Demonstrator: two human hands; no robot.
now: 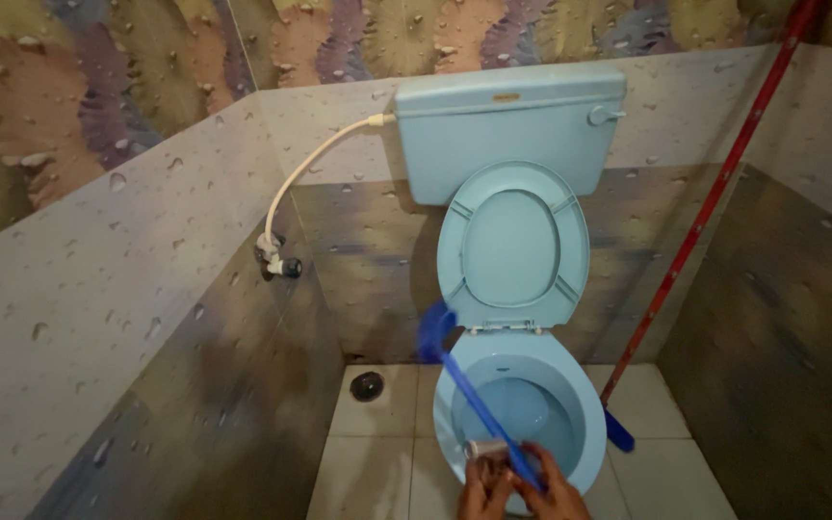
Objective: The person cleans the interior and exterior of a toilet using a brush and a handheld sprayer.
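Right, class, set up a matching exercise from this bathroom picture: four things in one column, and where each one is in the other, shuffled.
Things:
1. toilet lid
2. red pole
3. floor drain
4. white hose

Places or states:
A. leaning against the right wall
B. raised against the cistern
C. running from the wall valve to the cistern
D. set in the floor tiles left of the bowl

Pairs: 1-B, 2-A, 3-D, 4-C

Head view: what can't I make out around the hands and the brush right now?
- Both hands: cut off by the bottom edge, grip unclear.
- Small silvery object at the hands: too small to identify.
- Blue brush: head blurred.
- Red pole: top leaves the frame.
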